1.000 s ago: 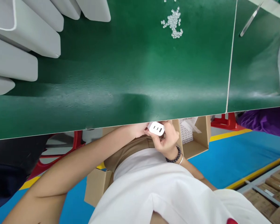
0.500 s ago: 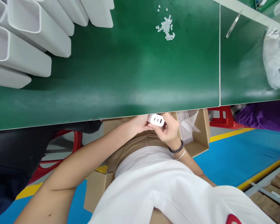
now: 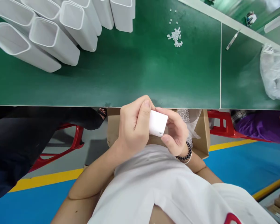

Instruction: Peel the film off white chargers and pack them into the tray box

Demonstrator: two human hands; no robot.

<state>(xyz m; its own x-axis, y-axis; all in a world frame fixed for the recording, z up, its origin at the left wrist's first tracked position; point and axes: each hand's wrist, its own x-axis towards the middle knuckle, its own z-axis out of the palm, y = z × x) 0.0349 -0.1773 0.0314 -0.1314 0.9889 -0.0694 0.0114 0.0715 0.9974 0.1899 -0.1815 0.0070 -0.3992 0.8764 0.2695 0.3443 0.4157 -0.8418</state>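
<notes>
In front of my waist, just below the table edge, I see a white USB charger [image 3: 158, 123]. Its plain, glossy side faces up, with a small grey mark near one corner. My left hand [image 3: 133, 126] is closed around the left end, thumb lying along the top. From the right, my right hand [image 3: 177, 130] has its fingers curved at the far edge and its thumb at the near corner, pinching it. The charger's ports are out of sight. A dark beaded bracelet [image 3: 188, 153] circles my right wrist.
White open-ended sleeves [image 3: 53, 40] stand at the table's [image 3: 121, 77] far left. Small clear pieces [image 3: 176, 36] lie scattered at the back. Tweezers [image 3: 232, 40] and a plastic bag [image 3: 275, 73] are on the right. Below is a cardboard box [image 3: 203, 137]; people sit on both sides.
The charger has been turned so its ports no longer show and a plain side faces up. Both hands have come higher and nearer the camera. The view has shifted slightly.
</notes>
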